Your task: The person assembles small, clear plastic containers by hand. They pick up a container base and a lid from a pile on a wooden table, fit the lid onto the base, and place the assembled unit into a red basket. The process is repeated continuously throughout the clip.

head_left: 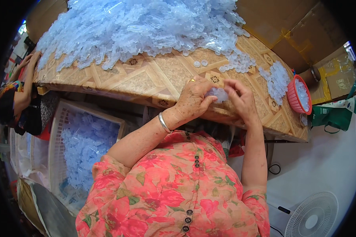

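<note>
My left hand [190,98] is closed around a few small clear plastic pieces [218,94] at the table's near edge. Facing it, my right hand [243,102] has its fingers curled in close to those pieces; whatever sits between its fingertips is too small to make out. Beyond both hands, a large heap of clear bluish plastic parts [146,33] covers the back of the patterned tabletop [154,77]. Small round clear caps [239,62] lie scattered at the heap's right end. A smaller pile of clear pieces [277,82] rests farther right, beside a red basket [292,96] holding more of them.
At lower left stands a pale crate [56,146] full of bluish plastic parts. Another person's arm [29,81] reaches the table's left end. Cardboard [288,27] walls the back right. A green bag [332,118] and a white fan [313,219] are on the right.
</note>
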Demonstrator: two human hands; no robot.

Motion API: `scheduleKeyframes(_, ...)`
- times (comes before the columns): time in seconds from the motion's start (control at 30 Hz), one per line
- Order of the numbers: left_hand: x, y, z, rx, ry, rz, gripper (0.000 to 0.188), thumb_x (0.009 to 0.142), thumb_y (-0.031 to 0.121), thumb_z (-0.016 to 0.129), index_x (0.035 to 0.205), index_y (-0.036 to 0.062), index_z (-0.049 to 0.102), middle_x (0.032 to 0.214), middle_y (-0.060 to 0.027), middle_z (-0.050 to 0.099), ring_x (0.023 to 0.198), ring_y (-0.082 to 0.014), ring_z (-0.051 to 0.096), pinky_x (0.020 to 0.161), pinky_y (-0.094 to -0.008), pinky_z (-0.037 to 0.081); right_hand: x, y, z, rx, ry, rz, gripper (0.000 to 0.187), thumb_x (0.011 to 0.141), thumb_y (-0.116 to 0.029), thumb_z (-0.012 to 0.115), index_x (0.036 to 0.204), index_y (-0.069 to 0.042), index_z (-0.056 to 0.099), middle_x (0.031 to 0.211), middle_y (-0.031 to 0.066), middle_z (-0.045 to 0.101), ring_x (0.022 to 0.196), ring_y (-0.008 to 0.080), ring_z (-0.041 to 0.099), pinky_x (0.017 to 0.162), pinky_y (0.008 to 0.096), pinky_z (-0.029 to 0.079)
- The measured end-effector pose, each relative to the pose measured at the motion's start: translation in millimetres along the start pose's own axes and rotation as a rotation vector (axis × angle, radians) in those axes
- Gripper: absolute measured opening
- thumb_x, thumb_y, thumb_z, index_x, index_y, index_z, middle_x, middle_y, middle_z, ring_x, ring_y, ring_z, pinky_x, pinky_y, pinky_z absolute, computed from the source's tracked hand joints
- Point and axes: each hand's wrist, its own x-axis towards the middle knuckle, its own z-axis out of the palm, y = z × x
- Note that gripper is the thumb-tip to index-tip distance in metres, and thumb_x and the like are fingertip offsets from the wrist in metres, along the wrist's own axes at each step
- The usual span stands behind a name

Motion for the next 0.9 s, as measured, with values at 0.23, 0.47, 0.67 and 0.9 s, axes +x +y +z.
scheduleKeyframes(0.23,-3.0,-0.7,-3.9,-0.062,0.029,-0.035,0.030,0.075,0.006,0.074,0.104,0.0069,0.067,0.087,-0.0125,0.063,0.086,-0.0321,0.058,0.077,-0.0405,0.046,56.8,7.0,7.5,-0.823,0.083,-0.306,0.024,0.088,-0.014,0.063,0.111,-0.006,0.067,0.096,0.0144,0.063,0.089,0.0337,0.062,0.081,0.0437,0.047)
scheduleKeyframes(0.47,-5.2,-3.8,-1.6,-0.101,0.038,-0.051,0.031,0.075,0.005,0.074,0.105,0.0067,0.066,0.088,-0.0127,0.063,0.087,-0.0319,0.059,0.077,-0.0403,0.047,26.3,-3.8,-0.9,-0.583,0.098,-0.149,0.021,0.084,-0.009,0.067,0.104,-0.003,0.066,0.091,0.0121,0.065,0.085,0.0290,0.063,0.078,0.0397,0.049)
scheduleKeyframes(0.67,-5.6,-6.0,0.4,-0.080,0.063,-0.028,0.030,0.076,0.007,0.075,0.105,0.0071,0.067,0.088,-0.0123,0.063,0.087,-0.0315,0.059,0.077,-0.0403,0.048,-20.1,-19.0,2.1,-0.112,0.225,0.058,0.023,0.082,-0.002,0.068,0.105,0.000,0.068,0.095,0.0107,0.069,0.084,0.0179,0.065,0.077,0.0301,0.051)
scheduleKeyframes(0.9,-5.6,-2.8,-0.6,-0.098,0.065,-0.024,0.030,0.076,0.009,0.076,0.105,0.0083,0.068,0.087,-0.0108,0.065,0.087,-0.0308,0.060,0.077,-0.0400,0.049,-20.1,-46.2,17.2,-0.349,0.138,-0.314,0.023,0.081,-0.004,0.070,0.103,-0.002,0.070,0.100,0.0120,0.069,0.092,0.0265,0.064,0.083,0.0356,0.050)
